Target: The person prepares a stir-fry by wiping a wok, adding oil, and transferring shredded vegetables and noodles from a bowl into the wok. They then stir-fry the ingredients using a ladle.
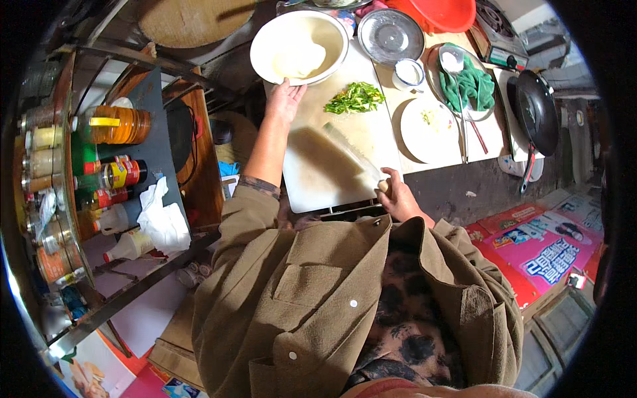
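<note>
My left hand [286,101] grips the near rim of a large cream-coloured bowl [327,62], which holds something pale. My right hand [402,198] is closed around the handle of a knife, probably a cleaver, whose blade [351,151] is blurred and lies over the white cutting board [308,191]. Chopped green vegetable pieces [357,98] form a small pile on the board, beyond the blade. To the right of the board is a white plate [420,139] with finely chopped pale bits [433,118] on it.
A white cup [408,74], a steel lid or plate [390,36], a ladle [457,82] with a green cloth [475,87], and a red basin [445,12] stand beyond. A black frying pan [537,112] is at far right. Left, shelves hold an oil bottle [127,124] and several jars.
</note>
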`<action>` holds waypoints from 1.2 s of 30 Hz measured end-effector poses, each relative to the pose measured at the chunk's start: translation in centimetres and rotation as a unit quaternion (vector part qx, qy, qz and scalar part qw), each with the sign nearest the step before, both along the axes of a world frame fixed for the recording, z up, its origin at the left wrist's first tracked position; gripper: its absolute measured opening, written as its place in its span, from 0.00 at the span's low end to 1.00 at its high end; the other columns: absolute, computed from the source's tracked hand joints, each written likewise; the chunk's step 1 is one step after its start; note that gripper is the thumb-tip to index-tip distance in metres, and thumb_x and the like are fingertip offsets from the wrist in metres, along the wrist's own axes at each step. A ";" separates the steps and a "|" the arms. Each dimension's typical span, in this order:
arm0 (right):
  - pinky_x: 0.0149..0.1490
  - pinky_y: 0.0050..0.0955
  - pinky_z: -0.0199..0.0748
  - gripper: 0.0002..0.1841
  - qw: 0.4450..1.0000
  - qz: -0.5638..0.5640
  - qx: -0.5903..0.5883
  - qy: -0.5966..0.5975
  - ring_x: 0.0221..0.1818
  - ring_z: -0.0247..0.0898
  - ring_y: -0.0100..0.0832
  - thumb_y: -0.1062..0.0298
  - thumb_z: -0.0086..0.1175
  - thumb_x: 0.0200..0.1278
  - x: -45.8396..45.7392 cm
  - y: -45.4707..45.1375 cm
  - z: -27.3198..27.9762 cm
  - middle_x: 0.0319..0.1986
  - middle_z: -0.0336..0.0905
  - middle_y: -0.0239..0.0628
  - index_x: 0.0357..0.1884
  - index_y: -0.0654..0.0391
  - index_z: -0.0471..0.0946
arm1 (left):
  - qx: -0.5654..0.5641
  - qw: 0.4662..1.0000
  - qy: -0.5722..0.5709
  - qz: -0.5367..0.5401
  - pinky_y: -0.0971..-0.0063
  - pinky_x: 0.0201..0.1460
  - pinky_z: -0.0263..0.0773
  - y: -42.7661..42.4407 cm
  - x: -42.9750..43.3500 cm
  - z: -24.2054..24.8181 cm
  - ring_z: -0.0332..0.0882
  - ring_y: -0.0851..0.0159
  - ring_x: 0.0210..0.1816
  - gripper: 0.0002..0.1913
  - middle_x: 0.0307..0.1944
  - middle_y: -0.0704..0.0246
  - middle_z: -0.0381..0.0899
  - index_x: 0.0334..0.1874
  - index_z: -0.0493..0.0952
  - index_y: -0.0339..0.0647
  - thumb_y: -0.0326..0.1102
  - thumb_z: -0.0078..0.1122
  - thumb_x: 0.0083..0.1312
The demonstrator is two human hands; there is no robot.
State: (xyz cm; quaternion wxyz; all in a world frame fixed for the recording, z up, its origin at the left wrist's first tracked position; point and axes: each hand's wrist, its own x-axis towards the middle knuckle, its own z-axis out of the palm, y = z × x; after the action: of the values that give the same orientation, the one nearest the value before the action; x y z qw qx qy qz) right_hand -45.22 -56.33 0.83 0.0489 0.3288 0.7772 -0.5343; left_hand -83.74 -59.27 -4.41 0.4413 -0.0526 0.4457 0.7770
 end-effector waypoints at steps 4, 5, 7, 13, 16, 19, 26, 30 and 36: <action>0.34 0.31 0.69 0.22 0.987 -0.146 0.004 0.058 0.27 0.71 0.33 0.72 0.54 0.65 0.7 0.1 -0.4 0.25 0.73 0.45 0.61 0.64 0.65 | -0.027 0.999 -0.042 0.012 0.54 0.74 0.56 -0.8 -1.4 -0.2 0.56 0.49 0.72 0.29 0.70 0.48 0.56 0.69 0.55 0.27 0.41 0.49 0.74; 0.37 0.31 0.71 0.23 0.987 -0.153 0.017 0.039 0.29 0.73 0.33 0.71 0.54 0.66 0.8 0.6 -0.7 0.28 0.75 0.48 0.61 0.64 0.65 | -0.160 0.984 0.077 0.012 0.54 0.74 0.55 -0.9 -1.3 0.0 0.55 0.48 0.72 0.33 0.71 0.47 0.55 0.70 0.53 0.27 0.42 0.52 0.72; 0.39 0.31 0.73 0.23 0.980 -0.185 0.014 0.072 0.32 0.75 0.35 0.70 0.54 0.66 0.6 1.2 -1.4 0.31 0.77 0.50 0.61 0.64 0.65 | -0.416 0.862 0.290 0.012 0.55 0.75 0.51 -0.3 -1.4 1.2 0.52 0.47 0.73 0.41 0.71 0.46 0.54 0.72 0.50 0.27 0.45 0.59 0.67; 0.47 0.34 0.73 0.23 0.978 -0.199 -0.022 0.062 0.41 0.79 0.41 0.69 0.54 0.67 0.5 3.3 -2.4 0.37 0.78 0.55 0.62 0.65 0.65 | -0.095 0.923 0.373 0.013 0.67 0.60 0.72 8.3 -3.3 7.1 0.75 0.55 0.56 0.35 0.58 0.51 0.71 0.69 0.57 0.26 0.40 0.61 0.68; 0.49 0.34 0.73 0.24 0.975 -0.200 -0.025 0.091 0.43 0.78 0.40 0.70 0.52 0.67 0.9 3.8 -2.5 0.38 0.79 0.53 0.63 0.65 0.63 | -0.070 0.981 0.169 -0.057 0.63 0.65 0.69 16.8 -6.9 8.1 0.67 0.46 0.62 0.41 0.63 0.40 0.62 0.69 0.53 0.23 0.49 0.61 0.67; 0.48 0.32 0.73 0.25 0.969 -0.217 -0.101 0.061 0.41 0.77 0.38 0.70 0.52 0.67 1.4 4.1 -2.6 0.38 0.79 0.53 0.64 0.65 0.62 | -0.148 0.983 0.097 -0.046 0.62 0.65 0.68 24.5 -10.9 6.9 0.66 0.44 0.63 0.37 0.58 0.41 0.68 0.65 0.62 0.32 0.56 0.61 0.65; 0.47 0.33 0.74 0.26 0.970 -0.220 -0.084 0.050 0.41 0.79 0.45 0.70 0.52 0.67 1.0 4.3 -3.5 0.39 0.78 0.56 0.65 0.64 0.61 | -0.090 0.995 -0.022 -0.031 0.42 0.65 0.69 33.3 -18.0 1.3 0.58 0.37 0.68 0.32 0.67 0.40 0.57 0.69 0.55 0.36 0.44 0.57 0.70; 0.46 0.36 0.74 0.27 0.969 -0.230 -0.057 0.074 0.41 0.78 0.51 0.70 0.52 0.67 -0.3 4.6 -4.3 0.40 0.77 0.59 0.66 0.64 0.60 | -0.042 0.996 -0.015 -0.074 0.43 0.54 0.79 35.2 -20.5 -1.5 0.70 0.33 0.58 0.25 0.62 0.37 0.63 0.67 0.57 0.33 0.36 0.50 0.73; 0.37 0.29 0.69 0.24 0.971 -0.207 -0.033 0.115 0.29 0.69 0.32 0.75 0.50 0.68 -2.0 5.9 -4.8 0.27 0.69 0.43 0.64 0.69 0.59 | -0.073 0.996 -0.017 -0.043 0.43 0.48 0.82 36.4 -21.9 -2.4 0.71 0.28 0.54 0.24 0.58 0.35 0.64 0.66 0.54 0.27 0.28 0.43 0.71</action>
State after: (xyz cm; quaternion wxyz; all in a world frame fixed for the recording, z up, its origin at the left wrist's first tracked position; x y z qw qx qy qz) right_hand -47.22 -50.39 -4.00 -0.1414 0.4173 0.6745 -0.5924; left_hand -105.63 -22.89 -6.80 0.4769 -0.0792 0.4956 0.7216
